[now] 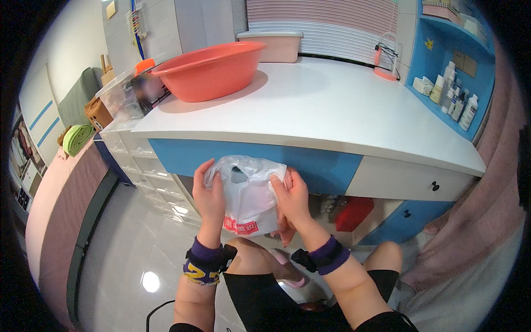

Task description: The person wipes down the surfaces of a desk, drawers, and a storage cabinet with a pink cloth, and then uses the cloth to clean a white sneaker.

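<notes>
A white plastic carrier bag (249, 199) with red printed writing near its lower edge is stretched between my hands, just in front of the desk's edge. My left hand (208, 189) grips the bag's upper left side between thumb and fingers. On the other side, my right hand (292, 195) pinches its right edge. Crumpled reddish, thin plastic-like material (286, 232) hangs at my right palm, partly behind the white bag; its full shape is hidden. Both hands are above my knees.
A large coral plastic basin (211, 74) stands on the white desk (315, 108), before a lidded pink box (278, 47). Transparent drawers (145, 162) stand left of the desk. Several bottles (456, 97) fill a blue shelf at right. A red box (354, 213) is under the desk.
</notes>
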Demonstrator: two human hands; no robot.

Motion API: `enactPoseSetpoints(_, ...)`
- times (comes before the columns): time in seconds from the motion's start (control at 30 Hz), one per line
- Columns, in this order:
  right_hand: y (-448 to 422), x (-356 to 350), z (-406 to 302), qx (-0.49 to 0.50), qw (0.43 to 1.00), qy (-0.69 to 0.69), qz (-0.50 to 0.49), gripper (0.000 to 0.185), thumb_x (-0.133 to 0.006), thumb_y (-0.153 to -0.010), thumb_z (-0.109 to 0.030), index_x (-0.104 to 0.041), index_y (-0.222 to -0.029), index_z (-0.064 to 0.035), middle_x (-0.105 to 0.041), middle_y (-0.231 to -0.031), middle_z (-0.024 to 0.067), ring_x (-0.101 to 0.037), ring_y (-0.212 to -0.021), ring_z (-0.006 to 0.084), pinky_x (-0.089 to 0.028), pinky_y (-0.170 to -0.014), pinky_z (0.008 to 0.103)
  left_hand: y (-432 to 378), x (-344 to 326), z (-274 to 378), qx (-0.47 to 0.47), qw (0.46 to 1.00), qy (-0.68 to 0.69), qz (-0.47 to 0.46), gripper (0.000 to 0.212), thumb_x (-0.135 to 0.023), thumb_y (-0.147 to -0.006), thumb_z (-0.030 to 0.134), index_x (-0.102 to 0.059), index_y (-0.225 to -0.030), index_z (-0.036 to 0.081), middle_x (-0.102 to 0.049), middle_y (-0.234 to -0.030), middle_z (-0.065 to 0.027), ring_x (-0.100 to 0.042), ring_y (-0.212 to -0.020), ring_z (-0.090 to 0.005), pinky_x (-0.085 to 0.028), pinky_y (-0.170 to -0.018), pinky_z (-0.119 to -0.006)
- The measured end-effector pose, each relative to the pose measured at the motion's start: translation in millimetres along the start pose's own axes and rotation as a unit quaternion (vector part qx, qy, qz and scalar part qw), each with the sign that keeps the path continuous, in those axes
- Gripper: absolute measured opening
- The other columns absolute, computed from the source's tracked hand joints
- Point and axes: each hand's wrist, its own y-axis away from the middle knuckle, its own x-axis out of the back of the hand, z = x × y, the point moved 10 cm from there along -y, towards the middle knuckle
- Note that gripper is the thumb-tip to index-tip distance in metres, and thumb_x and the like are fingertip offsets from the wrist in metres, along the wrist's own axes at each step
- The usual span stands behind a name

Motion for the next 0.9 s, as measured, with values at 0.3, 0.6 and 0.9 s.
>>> enactPoseSetpoints(0.3, 0.3, -19.9, 18.7, 0.001, 0.997, -0.005, 0.075, 0.027, -0.065, -0.088, -0.013, -0.059, -0.108, 0.0057, -0.07, -0.101, 0.0165, -0.066, -0.093, 0.017, -0.05, -0.082, 0.0305, -20.0, -9.0, -38.1, 0.0, 0.999, -0.032, -0.017, 0.029, -0.056, -0.087, -0.003, -0.059, -0.116, 0.001, -0.064, -0.112, -0.0117, -0.062, -0.103, -0.0215, -0.047, -0.09, -0.031)
enactPoseSetpoints(0.6, 13.5, -11.9, 36.1, -0.017, 0.996, -0.01, 0.089, 0.025, -0.063, -0.09, -0.008, -0.057, -0.109, 0.0058, -0.068, -0.109, 0.0146, -0.064, -0.098, 0.0153, -0.049, -0.085, 0.0292, -17.8, -15.1, -52.0, -0.017, 0.997, -0.064, -0.043, 0.03, -0.058, -0.086, -0.002, -0.059, -0.116, 0.001, -0.063, -0.112, -0.0129, -0.061, -0.105, -0.0255, -0.047, -0.091, -0.033)
enactPoseSetpoints(0.9, 46.6, 42.9, 57.5, -0.048, 0.991, 0.082, 0.094, 0.03, -0.068, -0.089, -0.017, -0.057, -0.112, -0.0008, -0.067, -0.107, 0.0123, -0.062, -0.097, 0.0161, -0.048, -0.084, 0.0305, 34.7, 8.1, 23.7, -0.159, 0.97, -0.17, 0.073, 0.044, -0.064, -0.082, 0.0, -0.052, -0.125, 0.002, -0.051, -0.128, -0.014, -0.048, -0.119, -0.0312, -0.036, -0.103, -0.04)
